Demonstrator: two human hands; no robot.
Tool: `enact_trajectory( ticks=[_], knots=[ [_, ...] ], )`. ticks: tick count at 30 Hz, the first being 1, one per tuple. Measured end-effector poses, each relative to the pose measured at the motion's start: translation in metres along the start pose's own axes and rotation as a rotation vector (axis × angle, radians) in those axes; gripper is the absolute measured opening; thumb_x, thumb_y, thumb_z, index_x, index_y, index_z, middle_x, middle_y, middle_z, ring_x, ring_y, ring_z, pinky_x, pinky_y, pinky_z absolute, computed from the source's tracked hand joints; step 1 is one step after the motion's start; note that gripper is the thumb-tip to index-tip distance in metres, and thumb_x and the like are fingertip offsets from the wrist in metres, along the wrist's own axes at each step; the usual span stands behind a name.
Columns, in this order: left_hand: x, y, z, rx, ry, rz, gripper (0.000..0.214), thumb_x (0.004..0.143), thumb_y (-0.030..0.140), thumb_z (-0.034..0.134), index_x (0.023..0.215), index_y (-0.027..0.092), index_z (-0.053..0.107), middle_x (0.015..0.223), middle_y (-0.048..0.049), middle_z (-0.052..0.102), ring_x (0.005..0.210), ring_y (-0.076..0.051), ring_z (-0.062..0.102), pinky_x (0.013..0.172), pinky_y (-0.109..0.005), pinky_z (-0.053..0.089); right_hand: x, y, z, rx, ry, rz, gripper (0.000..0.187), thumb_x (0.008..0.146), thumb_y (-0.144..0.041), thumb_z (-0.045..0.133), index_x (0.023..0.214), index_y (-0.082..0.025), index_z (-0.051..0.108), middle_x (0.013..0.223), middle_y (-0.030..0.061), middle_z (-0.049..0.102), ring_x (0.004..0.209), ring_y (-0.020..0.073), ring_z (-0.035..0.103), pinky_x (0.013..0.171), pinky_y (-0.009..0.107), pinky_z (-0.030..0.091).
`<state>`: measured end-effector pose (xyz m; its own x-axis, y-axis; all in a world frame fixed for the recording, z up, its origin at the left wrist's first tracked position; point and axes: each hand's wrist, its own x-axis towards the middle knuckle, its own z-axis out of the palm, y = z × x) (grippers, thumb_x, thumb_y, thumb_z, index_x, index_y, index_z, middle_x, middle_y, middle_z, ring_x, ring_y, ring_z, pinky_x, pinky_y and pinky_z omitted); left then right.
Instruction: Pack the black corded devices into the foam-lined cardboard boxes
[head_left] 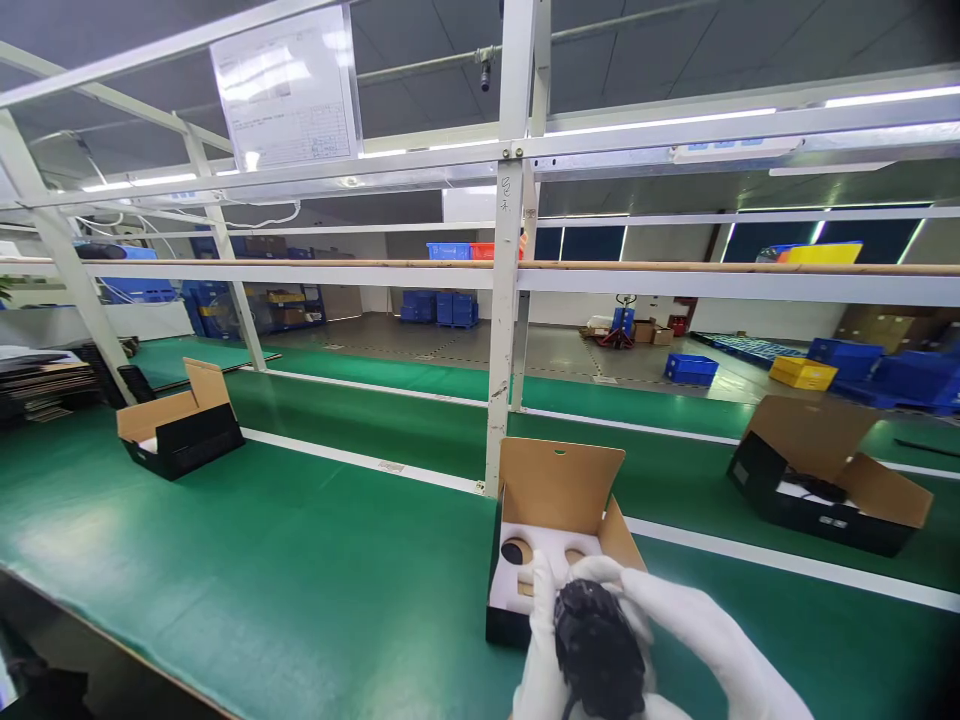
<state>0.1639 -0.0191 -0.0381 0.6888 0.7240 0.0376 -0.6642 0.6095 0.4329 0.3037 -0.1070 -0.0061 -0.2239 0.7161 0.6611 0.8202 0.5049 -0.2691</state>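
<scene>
Object: black knobbly rounded part (598, 640), matte.
Hands: white-gloved left hand (541, 650) at 9 o'clock, right hand (660, 610) at 2 o'clock, fingers holding it.
Box (555, 490): brown cardboard, white foam insert, on green bench (300, 570).

green bench (300, 580) wide open left; white post (499, 400) & raised flap (559, 485) block straight ahead.

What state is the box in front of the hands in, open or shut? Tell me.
Open. The box has its brown lid flap standing upright behind, and the white insert with round cutouts shows inside.
</scene>
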Motion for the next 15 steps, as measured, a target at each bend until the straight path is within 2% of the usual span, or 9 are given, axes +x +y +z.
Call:
enact_trajectory(
  ticks=[2, 4, 6, 8, 10, 12, 15],
  knots=[
    [0.001, -0.002, -0.007, 0.04, 0.042, 0.032, 0.068, 0.073, 0.074, 0.071, 0.102, 0.013, 0.074, 0.116, -0.0129, 0.07, 0.128, -0.035, 0.054, 0.116, -0.042, 0.04, -0.003, 0.001, 0.001, -0.018, -0.001, -0.008, 0.061, 0.099, -0.045, 0.058, 0.152, -0.022, 0.038, 0.146, 0.0089, 0.054, 0.131, 0.0238, 0.055, 0.107, 0.028, 0.047],
    [0.001, -0.004, -0.012, 0.111, 0.146, 0.127, 0.06, 0.061, 0.065, 0.087, 0.095, 0.016, 0.077, 0.109, -0.0083, 0.073, 0.127, -0.032, 0.055, 0.118, -0.034, 0.036, -0.004, 0.001, 0.001, -0.032, -0.016, 0.001, 0.061, 0.099, -0.045, 0.057, 0.152, -0.023, 0.037, 0.147, 0.0082, 0.053, 0.132, 0.0235, 0.055, 0.108, 0.028, 0.046],
    [0.001, -0.006, -0.014, 0.182, 0.296, 0.243, 0.051, 0.05, 0.054, 0.096, 0.083, 0.02, 0.078, 0.089, -0.0021, 0.073, 0.112, -0.027, 0.061, 0.115, -0.026, 0.036, -0.003, 0.0, -0.001, -0.041, -0.033, 0.012, 0.06, 0.1, -0.046, 0.056, 0.153, -0.025, 0.036, 0.147, 0.007, 0.053, 0.132, 0.0219, 0.055, 0.108, 0.027, 0.046],
    [-0.001, -0.005, -0.011, 0.179, 0.396, 0.251, 0.043, 0.056, 0.058, 0.093, 0.073, 0.023, 0.076, 0.076, 0.0008, 0.07, 0.094, -0.023, 0.065, 0.108, -0.027, 0.042, -0.002, 0.0, -0.002, -0.04, -0.048, 0.022, 0.059, 0.101, -0.047, 0.054, 0.153, -0.026, 0.036, 0.147, 0.0066, 0.053, 0.132, 0.021, 0.054, 0.109, 0.026, 0.046],
    [-0.002, 0.0, -0.006, 0.111, 0.341, 0.122, 0.048, 0.067, 0.067, 0.082, 0.073, 0.02, 0.075, 0.08, -0.0018, 0.071, 0.094, -0.024, 0.065, 0.105, -0.032, 0.047, -0.002, 0.002, -0.003, -0.047, -0.067, 0.02, 0.06, 0.102, -0.047, 0.053, 0.154, -0.025, 0.034, 0.149, 0.0075, 0.051, 0.133, 0.0221, 0.053, 0.109, 0.028, 0.047],
    [-0.005, 0.004, 0.0, 0.086, 0.213, 0.04, 0.053, 0.071, 0.069, 0.078, 0.08, 0.017, 0.075, 0.092, -0.0052, 0.072, 0.109, -0.027, 0.063, 0.108, -0.034, 0.046, -0.003, 0.004, -0.001, -0.087, -0.08, -0.015, 0.065, 0.1, -0.046, 0.056, 0.156, -0.022, 0.032, 0.151, 0.0096, 0.048, 0.135, 0.0254, 0.051, 0.109, 0.032, 0.049],
    [-0.014, 0.005, 0.008, 0.145, 0.09, 0.074, 0.055, 0.081, 0.067, 0.069, 0.097, 0.015, 0.073, 0.107, -0.0086, 0.071, 0.122, -0.028, 0.057, 0.117, -0.037, 0.04, 0.0, 0.002, 0.003, -0.195, -0.057, -0.135, 0.076, 0.092, -0.034, 0.066, 0.158, -0.022, 0.031, 0.149, 0.0122, 0.051, 0.13, 0.0302, 0.056, 0.104, 0.037, 0.055]
  ],
)
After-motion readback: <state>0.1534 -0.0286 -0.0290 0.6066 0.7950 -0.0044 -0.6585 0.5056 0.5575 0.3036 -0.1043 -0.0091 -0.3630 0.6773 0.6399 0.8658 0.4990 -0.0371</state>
